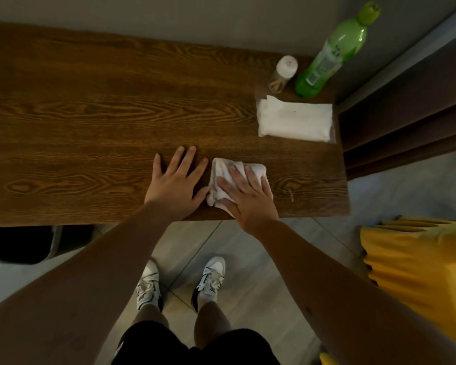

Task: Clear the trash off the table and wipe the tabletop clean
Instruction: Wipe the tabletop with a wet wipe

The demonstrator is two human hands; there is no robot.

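Right hand (pixel 249 197) flat, pressing crumpled white cloth (pixel 223 175) onto wooden bench (pixel 90 122) near front edge; left hand (pixel 175 181) open beside. No loose trash visible; wiping apparently underway.

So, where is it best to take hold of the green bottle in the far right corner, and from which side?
Grip the green bottle around its narrower upper body, below the cap. It stands upright, so wrap the fingers sideways, coming from the front right: the small jar stands close on its left and the tissue pack lies in front.
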